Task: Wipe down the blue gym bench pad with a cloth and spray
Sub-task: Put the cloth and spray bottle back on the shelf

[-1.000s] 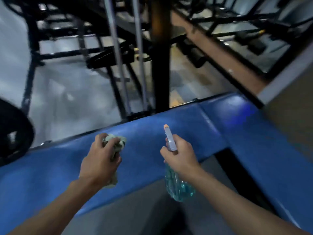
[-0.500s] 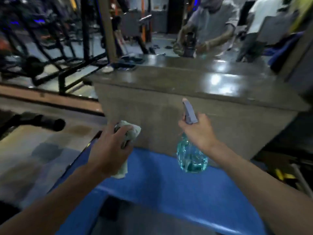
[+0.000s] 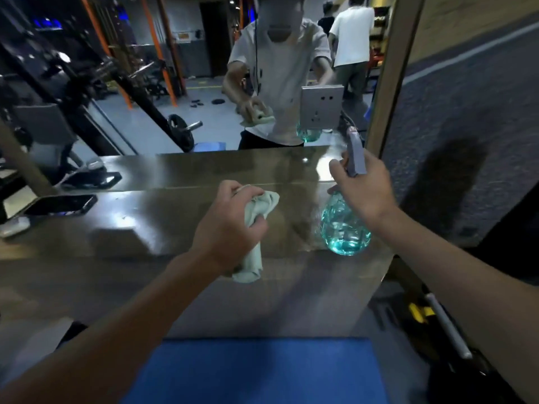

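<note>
The left hand (image 3: pixel 230 228) clutches a bunched pale green cloth (image 3: pixel 256 225). The right hand (image 3: pixel 364 189) wraps a clear teal-tinted plastic spray bottle (image 3: pixel 344 228) by its grey trigger head. The blue padded bench pad (image 3: pixel 262 371) lies below both grips, untouched.

Wall mirror (image 3: pixel 204 83) above glossy brown ledge (image 3: pixel 140 225); phone (image 3: pixel 59 205) on ledge.

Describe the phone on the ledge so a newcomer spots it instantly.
Start at the long brown ledge under the mirror and follow it to its left end. The phone lies flat there, dark and glossy, nearer than its mirrored twin and beside a small white object.
</note>
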A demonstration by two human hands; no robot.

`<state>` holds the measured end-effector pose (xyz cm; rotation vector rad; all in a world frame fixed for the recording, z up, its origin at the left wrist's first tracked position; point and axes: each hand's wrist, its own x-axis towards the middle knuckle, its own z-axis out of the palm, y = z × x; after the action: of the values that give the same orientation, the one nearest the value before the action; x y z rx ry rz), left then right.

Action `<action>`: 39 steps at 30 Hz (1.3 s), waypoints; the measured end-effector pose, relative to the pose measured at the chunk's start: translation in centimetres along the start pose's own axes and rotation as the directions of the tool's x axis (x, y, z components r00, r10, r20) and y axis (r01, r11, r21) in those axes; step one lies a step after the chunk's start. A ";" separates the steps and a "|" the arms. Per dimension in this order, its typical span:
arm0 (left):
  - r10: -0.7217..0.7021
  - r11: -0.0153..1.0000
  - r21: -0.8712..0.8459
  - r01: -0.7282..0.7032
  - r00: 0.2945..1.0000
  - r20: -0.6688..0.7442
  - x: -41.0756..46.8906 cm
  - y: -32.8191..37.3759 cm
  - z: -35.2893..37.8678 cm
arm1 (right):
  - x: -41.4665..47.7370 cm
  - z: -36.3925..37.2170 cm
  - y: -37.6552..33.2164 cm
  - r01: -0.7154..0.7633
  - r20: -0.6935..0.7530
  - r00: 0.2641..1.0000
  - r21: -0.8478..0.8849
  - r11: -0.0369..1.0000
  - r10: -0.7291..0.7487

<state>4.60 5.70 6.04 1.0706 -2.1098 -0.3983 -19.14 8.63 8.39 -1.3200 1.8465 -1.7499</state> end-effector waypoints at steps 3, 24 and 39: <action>0.009 1.000 -0.006 -0.008 0.998 0.055 1.7 0.0 1.6 | 0.7 0.3 2.0 -0.009 -0.037 0.999 -0.025 1.000 0.008; -0.114 0.745 -0.554 0.371 0.890 0.442 7.7 -2.6 5.7 | -7.6 5.3 2.6 -0.229 -0.269 0.952 -0.314 0.921 0.145; -0.219 0.920 -0.249 0.304 0.923 0.317 8.1 -4.8 6.1 | -4.7 6.5 2.3 -0.195 0.107 0.952 -0.505 0.840 0.285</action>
<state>-0.25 -3.89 2.95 1.1766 -2.0620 -1.0205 -12.80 7.64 3.01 -1.2768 2.3217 -1.0300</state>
